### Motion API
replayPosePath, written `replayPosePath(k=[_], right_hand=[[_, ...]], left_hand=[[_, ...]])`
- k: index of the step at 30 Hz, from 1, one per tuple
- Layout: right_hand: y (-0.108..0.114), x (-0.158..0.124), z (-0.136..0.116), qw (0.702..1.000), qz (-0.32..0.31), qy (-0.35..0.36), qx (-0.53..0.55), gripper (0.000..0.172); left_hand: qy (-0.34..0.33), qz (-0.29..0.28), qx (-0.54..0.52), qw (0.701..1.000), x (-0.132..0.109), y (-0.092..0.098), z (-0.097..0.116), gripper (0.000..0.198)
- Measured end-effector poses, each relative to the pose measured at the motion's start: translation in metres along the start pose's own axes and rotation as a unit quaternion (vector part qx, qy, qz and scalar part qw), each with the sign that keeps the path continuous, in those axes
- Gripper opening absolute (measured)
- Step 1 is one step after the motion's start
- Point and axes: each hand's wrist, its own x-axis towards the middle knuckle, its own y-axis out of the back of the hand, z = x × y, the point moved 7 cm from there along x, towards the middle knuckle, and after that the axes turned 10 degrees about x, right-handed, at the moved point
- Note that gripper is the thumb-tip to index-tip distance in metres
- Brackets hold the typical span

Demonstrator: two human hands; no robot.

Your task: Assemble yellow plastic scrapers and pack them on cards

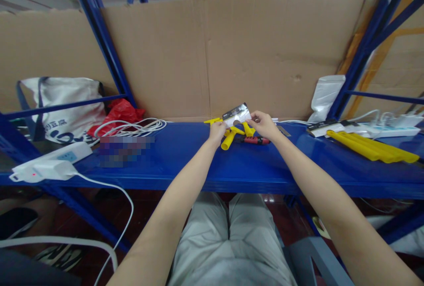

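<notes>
Between my two hands, a small black-and-white printed packet (236, 115) is held up above the blue shelf (185, 162). My left hand (217, 131) pinches its left edge, and my right hand (264, 124) grips the lower right corner. Just below the packet lie yellow plastic parts (227, 141), one with a round tube-like end; the packet partly covers them. A red-and-black tool (256, 140), its exact kind unclear, rests beside them under my right hand. To the right of that hand is a small flat grey piece (284, 131).
Long yellow parts (371, 146) and packets (326, 127) lie at the right, near a white power strip (391, 130). On the left are a coiled white cable (135, 127), a red bag (121, 113) and another power strip (66, 155). Cardboard (251, 56) walls the back.
</notes>
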Motion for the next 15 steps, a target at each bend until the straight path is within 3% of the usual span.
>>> replayPosePath(k=[3,6,10,15], right_hand=[[0.011,0.001,-0.001,0.999,0.045,-0.003,0.003,0.013],[0.017,0.001,-0.001,0.998,0.07,0.0,-0.003,0.011],[0.017,0.001,0.0,0.997,0.071,0.003,0.003,0.013],[0.016,0.001,0.0,0.997,0.072,-0.001,0.011,0.015]], left_hand=[[-0.071,0.032,0.114,0.99,0.004,0.003,0.001,0.013],[-0.058,0.0,0.153,0.986,0.006,-0.004,-0.01,0.023],[-0.03,-0.053,0.139,0.988,0.0,-0.015,-0.016,0.027],[0.02,-0.056,0.064,0.996,-0.006,-0.016,-0.014,0.023]])
